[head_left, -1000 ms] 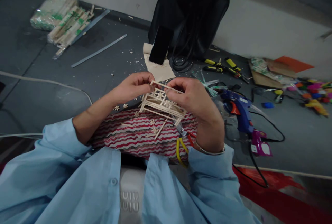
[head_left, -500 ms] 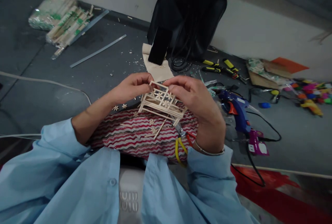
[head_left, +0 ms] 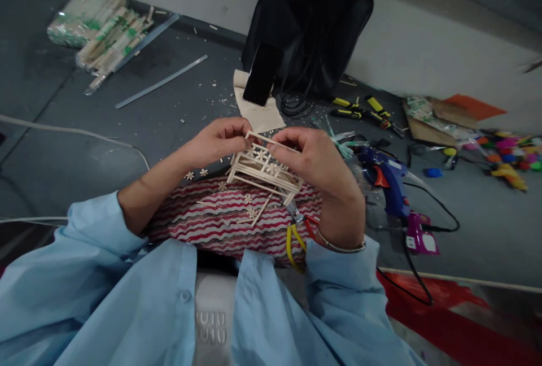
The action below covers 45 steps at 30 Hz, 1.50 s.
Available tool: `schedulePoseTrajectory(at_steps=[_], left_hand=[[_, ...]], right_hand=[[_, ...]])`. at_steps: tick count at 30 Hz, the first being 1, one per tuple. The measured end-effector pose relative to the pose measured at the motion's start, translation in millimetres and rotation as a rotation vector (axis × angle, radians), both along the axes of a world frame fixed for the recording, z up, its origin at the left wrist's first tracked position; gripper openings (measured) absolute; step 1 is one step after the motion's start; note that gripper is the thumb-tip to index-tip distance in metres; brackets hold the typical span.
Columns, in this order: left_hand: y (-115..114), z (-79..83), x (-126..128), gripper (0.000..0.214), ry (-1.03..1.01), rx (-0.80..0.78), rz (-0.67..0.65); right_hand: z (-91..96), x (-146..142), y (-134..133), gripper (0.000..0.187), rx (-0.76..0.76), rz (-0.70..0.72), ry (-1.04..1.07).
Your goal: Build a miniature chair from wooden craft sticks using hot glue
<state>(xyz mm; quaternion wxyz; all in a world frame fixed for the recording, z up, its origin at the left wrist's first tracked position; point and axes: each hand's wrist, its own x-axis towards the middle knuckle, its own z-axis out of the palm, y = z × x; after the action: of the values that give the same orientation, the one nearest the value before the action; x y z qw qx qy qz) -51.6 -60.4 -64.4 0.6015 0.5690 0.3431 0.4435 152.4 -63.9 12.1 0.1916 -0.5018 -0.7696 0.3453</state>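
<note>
Over my lap is a small frame of thin wooden sticks point(head_left: 266, 179), with flower-shaped wooden pieces set in its upper part. My left hand point(head_left: 226, 141) pinches the frame's upper left corner. At the upper right, the fingers of my right hand point(head_left: 302, 151) close on the frame's top edge; its fingertips partly hide the flower pieces there. Several loose wooden flowers point(head_left: 250, 213) and short sticks lie on the red-and-white striped cloth point(head_left: 203, 225) below. Pliers with yellow and red handles point(head_left: 292, 244) rest on the cloth near my right wrist.
A blue glue gun point(head_left: 387, 179) with its cable lies at right, near yellow-and-black pliers point(head_left: 349, 109). A phone point(head_left: 262, 75) leans against a black bag point(head_left: 313, 21) ahead. Bundled sticks point(head_left: 112, 44) and a metal ruler point(head_left: 161, 82) are left. Colourful pom-poms point(head_left: 514, 148) sit far right.
My right hand has shifted slightly left and inward along the frame's top, covering more of its right side. My left hand keeps its hold.
</note>
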Motion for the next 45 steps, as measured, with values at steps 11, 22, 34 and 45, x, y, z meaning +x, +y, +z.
schedulePoseTrajectory(at_steps=[11,22,34,45], left_hand=[[1.0,-1.8,-0.6,0.015,0.007,0.065,-0.009],[3.8,-4.2,-3.5,0.021,-0.101,-0.018,-0.068],[4.3,-3.9,-4.2,0.028,-0.24,-0.13,-0.029],[8.5,-10.1,-6.0,0.026,-0.258,-0.123,-0.029]], right_hand=[[-0.2,-0.9,0.4,0.012,0.004,0.002,-0.036],[-2.2,3.1,-0.4,0.017,0.011,0.031,0.052],[-2.7,4.0,-5.1,0.027,0.02,-0.145,0.186],[-19.7,9.0,3.6,0.017,0.088,-0.324,0.414]])
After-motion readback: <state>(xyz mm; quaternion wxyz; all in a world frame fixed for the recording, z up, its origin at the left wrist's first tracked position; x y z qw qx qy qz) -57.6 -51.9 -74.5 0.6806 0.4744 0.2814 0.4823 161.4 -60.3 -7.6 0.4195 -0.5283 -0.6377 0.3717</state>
